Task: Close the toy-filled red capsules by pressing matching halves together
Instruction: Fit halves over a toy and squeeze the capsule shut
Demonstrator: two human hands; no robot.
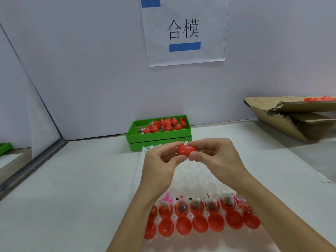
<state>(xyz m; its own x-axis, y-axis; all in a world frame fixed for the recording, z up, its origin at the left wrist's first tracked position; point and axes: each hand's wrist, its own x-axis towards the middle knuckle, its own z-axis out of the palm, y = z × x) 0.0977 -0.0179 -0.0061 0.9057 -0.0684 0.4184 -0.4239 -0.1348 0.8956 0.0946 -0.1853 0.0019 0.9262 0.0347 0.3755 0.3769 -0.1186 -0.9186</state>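
Note:
A red capsule (187, 149) is held up over the white holder tray (196, 177). My left hand (161, 160) pinches its left end and my right hand (211, 157) pinches its right end, thumbs underneath; its two halves look joined. Near the tray's front stands a row of several red halves filled with small toys (197, 206), and in front of it a row of several empty red halves (200, 223).
A green bin (160, 138) behind the tray holds several red capsules and loose halves. A torn cardboard box (294, 115) with more red pieces lies at the far right. A white wall with a paper sign closes the back; a metal rail runs along the left.

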